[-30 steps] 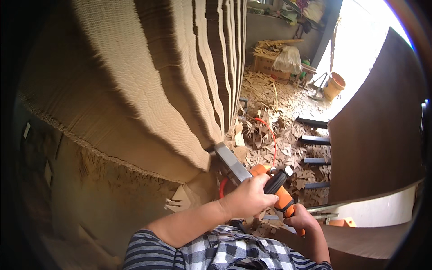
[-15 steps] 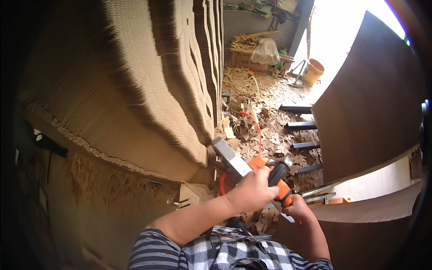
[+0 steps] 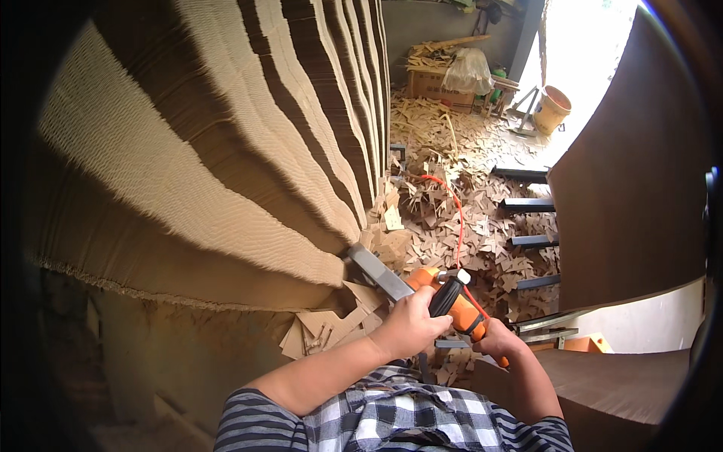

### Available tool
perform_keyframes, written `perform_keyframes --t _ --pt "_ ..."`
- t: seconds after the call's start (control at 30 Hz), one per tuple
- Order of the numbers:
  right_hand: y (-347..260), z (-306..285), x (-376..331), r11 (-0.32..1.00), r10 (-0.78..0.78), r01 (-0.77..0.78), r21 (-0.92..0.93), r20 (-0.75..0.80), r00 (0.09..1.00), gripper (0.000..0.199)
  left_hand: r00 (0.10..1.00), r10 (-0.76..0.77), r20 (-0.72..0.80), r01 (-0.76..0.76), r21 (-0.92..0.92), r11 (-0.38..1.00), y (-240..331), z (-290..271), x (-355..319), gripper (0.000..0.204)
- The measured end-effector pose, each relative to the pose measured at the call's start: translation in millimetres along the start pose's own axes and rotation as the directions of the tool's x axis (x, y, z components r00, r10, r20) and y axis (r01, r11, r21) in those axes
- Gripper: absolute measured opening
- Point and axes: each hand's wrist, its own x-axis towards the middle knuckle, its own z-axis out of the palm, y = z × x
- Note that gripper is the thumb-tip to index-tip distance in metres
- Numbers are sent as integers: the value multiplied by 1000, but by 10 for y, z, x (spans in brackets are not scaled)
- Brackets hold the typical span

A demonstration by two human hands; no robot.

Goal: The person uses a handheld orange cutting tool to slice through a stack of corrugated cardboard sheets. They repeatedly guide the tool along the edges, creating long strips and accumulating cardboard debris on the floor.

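Note:
Both my hands are wrapped round an orange and black power tool [image 3: 465, 315] with a long grey metal nose. My left hand [image 3: 410, 322] is closed over its front part, beside the black side handle [image 3: 444, 296]. Further back, my right hand [image 3: 498, 340] grips the rear end. The nose points up and left; its tip lies at the lower corner of a tall stack of thin brown wood sheets [image 3: 233, 113] with wavy, ridged edges. I cannot tell whether the tip touches the stack. A red hose or cord [image 3: 461, 226] runs past the tool over the floor.
Thin wood offcuts [image 3: 437, 203] cover the floor ahead. On the right are curved brown panels [image 3: 625, 188] and dark metal bars [image 3: 527, 205]. Further off stand a cardboard box [image 3: 429, 84] and a yellowish bucket [image 3: 552, 111]. Larger scrap pieces [image 3: 320, 331] lie below the stack.
My view has shifted, so the stack's ridged edges show more widely and the background sits further right. The tool stays in both hands, its nose slightly lower and left beside the stack's corner.

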Motion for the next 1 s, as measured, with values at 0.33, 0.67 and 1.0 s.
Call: perform_keyframes --t 0.33,0.67,1.0 --pt "-22 -65 231 1000 -18 18 4 40 999 20 990 -139 -1 139 -97 986 -70 120 171 24" --pt "82 -132 594 988 -25 32 -148 51 998 26 983 -172 -72 166 -75 983 -305 175 307 26" --pt "184 -119 884 965 63 -38 -261 86 994 29 965 -261 -27 256 -121 959 -448 165 497 25"
